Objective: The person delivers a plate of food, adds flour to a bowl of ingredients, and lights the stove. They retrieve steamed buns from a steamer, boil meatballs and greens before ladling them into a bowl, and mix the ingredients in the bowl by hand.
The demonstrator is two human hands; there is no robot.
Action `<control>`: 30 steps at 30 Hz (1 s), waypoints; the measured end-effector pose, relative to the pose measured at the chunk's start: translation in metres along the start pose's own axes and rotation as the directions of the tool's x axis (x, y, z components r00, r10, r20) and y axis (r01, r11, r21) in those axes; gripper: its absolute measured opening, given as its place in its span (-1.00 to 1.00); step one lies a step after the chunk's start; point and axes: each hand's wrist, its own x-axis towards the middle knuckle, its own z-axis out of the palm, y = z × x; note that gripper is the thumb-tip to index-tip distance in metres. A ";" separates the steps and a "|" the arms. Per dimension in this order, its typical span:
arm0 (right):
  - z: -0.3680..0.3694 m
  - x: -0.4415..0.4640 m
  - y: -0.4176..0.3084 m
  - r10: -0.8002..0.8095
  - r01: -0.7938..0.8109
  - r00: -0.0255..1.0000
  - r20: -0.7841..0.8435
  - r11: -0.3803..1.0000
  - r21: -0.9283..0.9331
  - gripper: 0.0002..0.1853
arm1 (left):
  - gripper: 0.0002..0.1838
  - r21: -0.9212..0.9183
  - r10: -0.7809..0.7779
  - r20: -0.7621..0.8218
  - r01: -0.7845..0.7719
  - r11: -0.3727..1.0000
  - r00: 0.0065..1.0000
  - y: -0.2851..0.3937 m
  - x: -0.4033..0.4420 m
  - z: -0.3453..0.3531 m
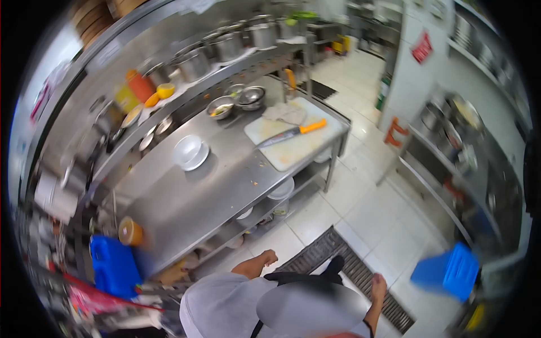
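Observation:
My left hand (270,257) hangs beside the steel table's front side, its fingers curled in, with nothing visible in them. My right hand (378,283) is out to the right above a floor drain grate (360,265); its fingers are small and smeared, and I see no object in it. Neither hand touches the table. On the steel table (169,225), a white cutting board (287,158) carries a knife with an orange handle (313,127) and a crumpled cloth (284,113). White plates (191,152) are stacked farther left, and metal bowls (251,97) sit at the back.
Pots (194,63) and bottles line a raised shelf. A blue jerrycan (112,265) and an orange-yellow tub (130,231) are at the left. Another steel table (431,152) with pans stands right, near a blue bin (448,271) on the tiled floor. A grey blurred oval covers the bottom middle.

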 end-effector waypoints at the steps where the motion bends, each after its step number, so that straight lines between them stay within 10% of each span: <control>1: -0.011 0.027 0.013 0.085 -0.085 0.996 0.039 0.996 -0.012 -0.65 | -0.69 -0.092 -0.040 0.026 0.043 0.995 0.999 0.017 -0.006 0.006; 6: -0.048 0.191 0.051 0.283 -0.310 0.926 0.250 0.948 0.072 -0.67 | -0.73 -0.359 0.361 -0.337 -0.473 0.805 0.870 0.099 -0.086 -0.042; 7: -0.057 0.232 0.043 0.220 -0.252 0.922 0.318 0.966 0.064 -0.67 | -0.73 -0.146 0.474 -0.592 -0.665 0.732 0.652 0.105 -0.121 -0.085; 8: -0.062 0.260 0.036 0.174 -0.210 0.908 0.381 0.976 0.054 -0.67 | -0.72 0.305 0.524 -0.787 -0.534 0.789 0.325 0.112 -0.183 -0.134; 9: -0.064 0.302 0.036 0.042 -0.048 0.905 0.423 0.999 0.003 -0.67 | -0.67 -0.177 0.160 -0.883 -0.629 0.757 0.441 0.112 -0.242 -0.180; 11: -0.067 0.380 0.009 -0.156 0.173 0.889 0.431 0.985 0.000 -0.67 | -0.64 0.014 -0.229 -0.972 -0.991 0.132 -0.044 0.056 -0.298 -0.300; 13: -0.074 0.449 -0.025 -0.261 0.276 0.868 0.423 0.961 0.028 -0.67 | -0.71 0.167 -0.015 -0.695 -0.182 0.969 -0.719 0.061 -0.452 -0.374; 14: -0.071 0.479 -0.028 -0.285 0.290 0.870 0.401 0.956 0.049 -0.67 | -0.67 0.080 0.103 -0.532 0.071 0.994 -0.840 0.063 -0.508 -0.408; 18: -0.076 0.563 -0.072 -0.291 0.261 0.873 0.392 0.957 0.130 -0.66 | -0.56 -0.264 0.416 -0.205 0.460 0.848 -0.886 0.042 -0.622 -0.509; 21: -0.073 0.594 -0.033 -0.252 0.218 0.847 0.469 0.968 0.125 -0.64 | -0.65 -0.437 0.110 -0.299 0.239 0.867 -0.948 0.039 -0.624 -0.551; 24: -0.035 0.587 0.086 -0.148 0.274 0.877 0.456 0.936 -0.223 -0.64 | -0.70 -0.385 0.134 -0.256 0.228 0.894 -0.957 0.063 -0.602 -0.565; 27: -0.030 0.579 0.142 0.487 -0.361 0.643 0.591 0.873 -0.327 -0.60 | -0.71 -0.260 0.326 -0.180 0.365 0.894 -0.928 0.117 -0.572 -0.578; 30: 0.009 0.579 0.218 0.150 0.218 0.580 0.801 0.918 -0.330 -0.48 | -0.66 -0.154 0.450 -0.203 0.482 0.863 -0.870 0.175 -0.568 -0.605</control>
